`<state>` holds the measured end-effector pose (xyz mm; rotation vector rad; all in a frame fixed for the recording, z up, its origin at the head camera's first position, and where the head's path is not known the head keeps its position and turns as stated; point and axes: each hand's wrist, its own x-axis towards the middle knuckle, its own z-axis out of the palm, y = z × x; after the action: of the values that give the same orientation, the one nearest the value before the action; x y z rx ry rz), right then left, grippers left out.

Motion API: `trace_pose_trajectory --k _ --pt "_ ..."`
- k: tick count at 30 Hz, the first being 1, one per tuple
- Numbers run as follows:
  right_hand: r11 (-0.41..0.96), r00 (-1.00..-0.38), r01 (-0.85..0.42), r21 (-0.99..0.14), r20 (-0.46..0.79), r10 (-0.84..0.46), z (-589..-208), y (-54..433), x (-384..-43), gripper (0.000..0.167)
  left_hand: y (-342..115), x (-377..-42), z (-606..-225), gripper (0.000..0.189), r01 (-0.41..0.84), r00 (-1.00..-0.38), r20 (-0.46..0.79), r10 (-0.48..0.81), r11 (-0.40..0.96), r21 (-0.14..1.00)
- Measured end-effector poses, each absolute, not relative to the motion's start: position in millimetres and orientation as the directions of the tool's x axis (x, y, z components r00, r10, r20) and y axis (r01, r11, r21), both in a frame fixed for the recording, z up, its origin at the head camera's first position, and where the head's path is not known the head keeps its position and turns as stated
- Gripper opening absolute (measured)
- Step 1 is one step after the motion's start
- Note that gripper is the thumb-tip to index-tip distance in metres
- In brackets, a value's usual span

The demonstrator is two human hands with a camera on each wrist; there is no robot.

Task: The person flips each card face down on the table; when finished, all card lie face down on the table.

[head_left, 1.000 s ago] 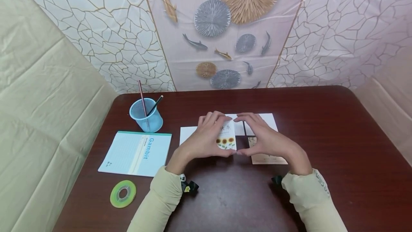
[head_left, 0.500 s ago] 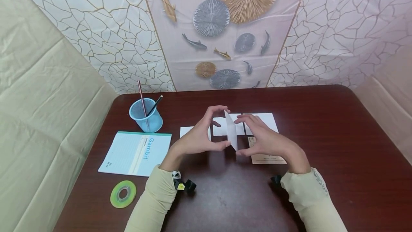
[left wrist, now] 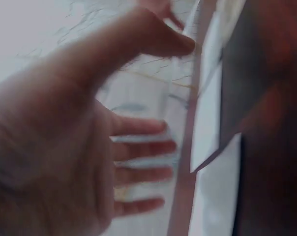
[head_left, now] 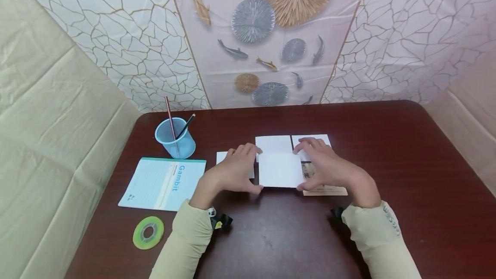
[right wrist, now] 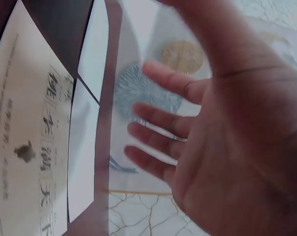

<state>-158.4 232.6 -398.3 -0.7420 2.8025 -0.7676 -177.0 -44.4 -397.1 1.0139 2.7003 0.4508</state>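
A blank white card [head_left: 280, 170] faces up between my hands, close over the table. My right hand [head_left: 329, 169] holds it by opposite edges at its right end, thumb near and index finger far. In the right wrist view the card [right wrist: 141, 24] spans between thumb and index fingertip. My left hand [head_left: 232, 170] is at the card's left end, thumb and fingers spread wide; in the left wrist view its fingers [left wrist: 143, 147] are fairly straight with nothing between them. Beneath the right hand lies a beige card [head_left: 324, 189] with printed characters [right wrist: 47, 123].
White cards lie behind the held one [head_left: 273, 142] and at back right [head_left: 321, 140]; another white card [head_left: 221, 157] is partly under the left hand. Leftward are a notebook [head_left: 162, 184], a blue mesh pen cup [head_left: 180, 143] with two pencils, and a green tape roll [head_left: 148, 232].
The card has turned over, from its sunflower print, through standing on edge, to its blank side. My left hand has moved left, away from the right hand, which shifts slightly right.
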Motion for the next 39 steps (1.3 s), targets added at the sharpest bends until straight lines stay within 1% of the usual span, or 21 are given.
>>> trace_pose_trajectory --k 2,4,8,17,23,30,32,35,39 --pt "0.778 -0.869 -0.422 -0.465 -0.036 -0.493 -400.0 228.7 -156.9 0.082 -38.8 -173.2 -401.3 0.086 0.607 -0.742 -0.156 0.652 0.752 0.256" --pt "0.801 -0.869 -0.425 -0.420 -0.057 -0.491 -403.2 225.0 -156.3 0.080 -34.3 -169.6 -403.1 0.083 0.609 -0.746 -0.191 0.638 0.770 0.192" --pt "0.830 -0.872 -0.427 -0.359 -0.080 -0.483 -408.0 220.7 -155.0 0.079 -29.5 -167.3 -407.6 0.079 0.628 -0.746 -0.183 0.640 0.768 0.126" --pt "0.849 -0.875 -0.430 -0.308 -0.092 -0.476 -412.6 217.7 -156.0 0.080 -29.8 -168.9 -412.4 0.076 0.634 -0.754 -0.145 0.640 0.768 0.096" --pt "0.853 -0.875 -0.428 -0.299 -0.099 -0.474 -414.3 216.2 -156.6 0.081 -28.7 -168.4 -410.8 0.073 0.622 -0.764 -0.158 0.626 0.779 0.078" --pt "0.857 -0.879 -0.415 -0.305 -0.111 -0.464 -411.7 218.4 -157.9 0.082 -28.3 -167.7 -406.0 0.088 0.600 -0.776 -0.157 0.611 0.792 0.114" --pt "0.857 -0.885 -0.400 -0.325 -0.106 -0.453 -408.5 222.1 -159.3 0.083 -28.5 -167.7 -404.3 0.088 0.600 -0.777 -0.147 0.612 0.791 0.122" --pt "0.851 -0.898 -0.367 -0.375 -0.096 -0.429 -402.6 234.8 -159.2 0.082 -26.4 -167.1 -403.5 0.083 0.621 -0.762 -0.137 0.633 0.774 0.124" --pt "0.854 -0.912 -0.325 -0.406 -0.105 -0.397 -397.6 260.4 -152.6 0.080 -17.5 -165.6 -406.7 0.077 0.674 -0.718 -0.116 0.686 0.727 0.126"
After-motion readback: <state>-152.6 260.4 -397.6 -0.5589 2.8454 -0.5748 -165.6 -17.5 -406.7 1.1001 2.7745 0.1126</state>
